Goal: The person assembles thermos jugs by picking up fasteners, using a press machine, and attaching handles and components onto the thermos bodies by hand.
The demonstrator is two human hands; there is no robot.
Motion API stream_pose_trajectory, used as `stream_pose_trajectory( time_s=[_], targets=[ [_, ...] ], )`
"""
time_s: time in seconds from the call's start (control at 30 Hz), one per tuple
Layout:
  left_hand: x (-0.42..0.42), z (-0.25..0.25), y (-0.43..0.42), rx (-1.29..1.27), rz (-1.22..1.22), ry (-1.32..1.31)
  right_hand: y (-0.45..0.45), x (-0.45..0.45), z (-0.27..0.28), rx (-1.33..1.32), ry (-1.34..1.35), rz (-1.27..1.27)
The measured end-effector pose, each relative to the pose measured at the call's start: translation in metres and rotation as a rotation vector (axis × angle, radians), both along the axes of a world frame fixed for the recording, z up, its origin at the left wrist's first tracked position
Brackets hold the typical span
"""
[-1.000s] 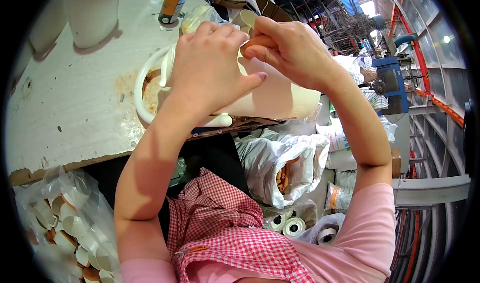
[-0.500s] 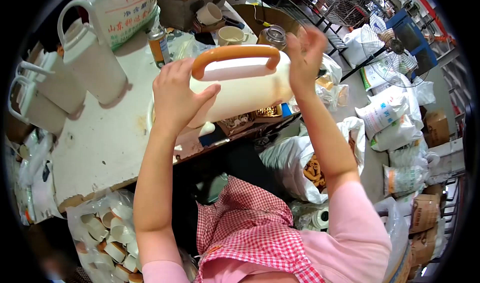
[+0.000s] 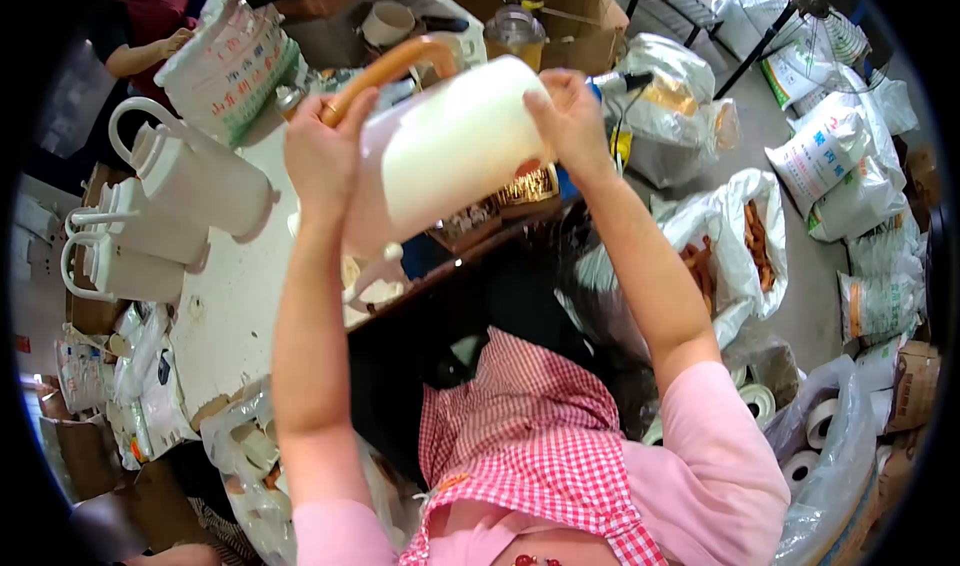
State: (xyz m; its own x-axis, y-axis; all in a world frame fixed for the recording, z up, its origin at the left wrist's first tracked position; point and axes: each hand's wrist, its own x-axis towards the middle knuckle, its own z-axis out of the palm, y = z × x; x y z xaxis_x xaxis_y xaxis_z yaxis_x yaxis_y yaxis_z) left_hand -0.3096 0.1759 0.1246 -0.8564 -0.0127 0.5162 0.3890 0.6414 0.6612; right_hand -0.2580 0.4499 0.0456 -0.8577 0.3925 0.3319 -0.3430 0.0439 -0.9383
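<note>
A large cream jug (image 3: pixel 455 131) with an orange-brown handle (image 3: pixel 385 71) is lifted and tilted over the table's front edge. My left hand (image 3: pixel 330 146) is closed round the handle end of the jug, with its fingers by the handle's lower part. My right hand (image 3: pixel 575 121) grips the jug's other end, thumb against its side. A white curved part (image 3: pixel 382 266) shows beneath the jug, partly hidden by it.
White jugs (image 3: pixel 210 186) stand at the table's left. A printed sack (image 3: pixel 232 66) is behind them, beside another person (image 3: pixel 150 26). Bags of orange-brown handles (image 3: pixel 735 256) lie on the right. A plastic bag of pieces (image 3: pixel 250 466) sits below the table (image 3: pixel 235 311).
The jug has turned and risen slightly. My right hand has come down onto its end, and my left hand has moved to the handle. The view has shifted.
</note>
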Motion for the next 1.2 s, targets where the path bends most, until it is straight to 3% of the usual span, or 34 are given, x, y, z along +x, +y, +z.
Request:
stream_pose_trajectory(
  time_s=[0.07,0.17,0.23,0.4,0.53,0.6,0.77,0.97,1.07,1.2],
  targets=[
    [-0.005,0.001,-0.015,0.023,-0.048,-0.045,0.010,0.020,0.004,0.188,0.133,-0.203],
    [0.008,0.044,-0.046,0.064,0.100,-0.254,0.039,0.054,-0.021,0.084,-0.136,0.001],
    [0.011,0.040,-0.101,0.020,0.181,-0.247,0.040,0.067,-0.044,0.258,-0.249,0.090],
    [0.086,0.021,-0.241,0.261,0.336,-0.220,-0.001,0.040,-0.054,0.845,-0.247,0.081],
    [0.148,0.005,-0.277,0.421,0.454,-0.169,-0.019,0.017,-0.052,1.104,-0.440,0.064],
    [0.165,-0.011,-0.272,0.433,0.495,-0.180,-0.026,0.015,-0.047,1.110,-0.606,0.066],
    [0.182,-0.054,-0.284,0.419,0.450,-0.284,-0.027,0.005,-0.052,1.126,-0.691,0.055],
    [0.191,-0.057,-0.266,0.392,0.476,-0.300,-0.019,0.025,-0.041,1.007,-0.323,-0.058],
    [0.194,-0.057,-0.266,0.382,0.454,-0.275,-0.050,0.034,-0.012,0.396,-0.227,0.144],
    [0.194,-0.059,-0.265,0.333,0.402,-0.246,-0.108,0.006,0.041,0.304,-0.099,0.306]
  ],
)
